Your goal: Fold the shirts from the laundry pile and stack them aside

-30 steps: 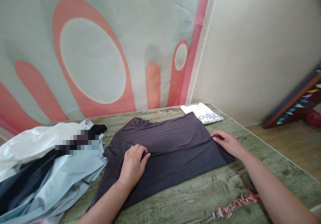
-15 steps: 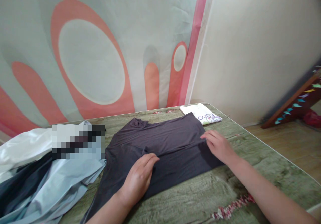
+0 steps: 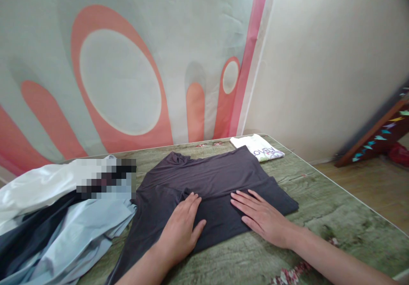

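Note:
A dark grey shirt (image 3: 207, 174) lies spread on the table, its near side folded over toward the middle. My left hand (image 3: 183, 225) rests flat on the folded part near the sleeve, thumb apart from the fingers. Farther right, my right hand (image 3: 258, 217) lies palm down on the same folded layer with its fingers spread. Neither hand grips the cloth. Part of the fold is hidden under both hands.
A folded white shirt (image 3: 260, 146) with printed lettering lies at the table's far right corner. On the left is a heap of white, black and light blue clothes (image 3: 83, 229). The wood-patterned table (image 3: 319, 208) meets a wall behind.
My right hand has let go of the shirt's hem end and moved left and nearer, flattening onto the fold. The left hand's thumb has spread out; the hand stays in about the same place.

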Motion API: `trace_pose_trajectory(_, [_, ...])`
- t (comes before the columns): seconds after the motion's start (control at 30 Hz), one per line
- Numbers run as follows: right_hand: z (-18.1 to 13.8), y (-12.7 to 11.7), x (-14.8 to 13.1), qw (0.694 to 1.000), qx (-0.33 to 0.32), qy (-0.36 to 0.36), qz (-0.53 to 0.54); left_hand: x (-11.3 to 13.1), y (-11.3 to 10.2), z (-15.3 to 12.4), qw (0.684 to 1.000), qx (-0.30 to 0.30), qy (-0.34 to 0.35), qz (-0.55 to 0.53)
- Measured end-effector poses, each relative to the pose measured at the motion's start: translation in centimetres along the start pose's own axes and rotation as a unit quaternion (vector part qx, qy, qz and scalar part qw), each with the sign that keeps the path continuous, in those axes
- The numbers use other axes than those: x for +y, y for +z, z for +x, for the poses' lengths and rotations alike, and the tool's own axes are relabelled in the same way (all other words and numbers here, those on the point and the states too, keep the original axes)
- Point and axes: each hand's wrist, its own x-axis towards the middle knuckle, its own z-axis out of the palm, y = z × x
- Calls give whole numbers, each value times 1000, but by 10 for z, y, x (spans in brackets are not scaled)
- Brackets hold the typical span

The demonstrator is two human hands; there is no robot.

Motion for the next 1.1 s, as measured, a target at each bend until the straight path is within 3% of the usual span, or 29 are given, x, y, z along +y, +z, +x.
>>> trace_pose_trajectory(0.27, [-51, 12, 17, 990, 24, 129, -49, 13, -11, 1, 991, -110, 75, -28])
trace_pose_trajectory(0.37, [-68, 17, 31, 981, 57, 179, -55, 5, -35, 1, 989, -114, 70, -69])
trace_pose_trajectory(0.5, [-70, 10, 37, 971, 114, 209, -30, -20, -79, 11, 995, -58, -10, -86])
trace_pose_trajectory(0.6, [-46, -5, 20, 977, 130, 169, -13, -34, -87, 24, 997, -36, -21, -58])
trace_pose_trajectory(0.73, [0, -15, -16, 997, 56, 50, 31, -37, -53, 27, 998, -48, 14, -39])
trace_pose_trajectory(0.87, [25, -6, -33, 998, -12, 1, 61, -38, -28, 13, 1000, 21, 8, 9])
trace_pose_trajectory(1.03, [19, 5, -27, 997, -40, 11, 58, -62, -55, -34, 988, 133, -70, 17])
trace_pose_trajectory(1.1, [16, 4, -27, 998, -39, 19, 53, -72, -67, -64, 983, 130, -130, 8])
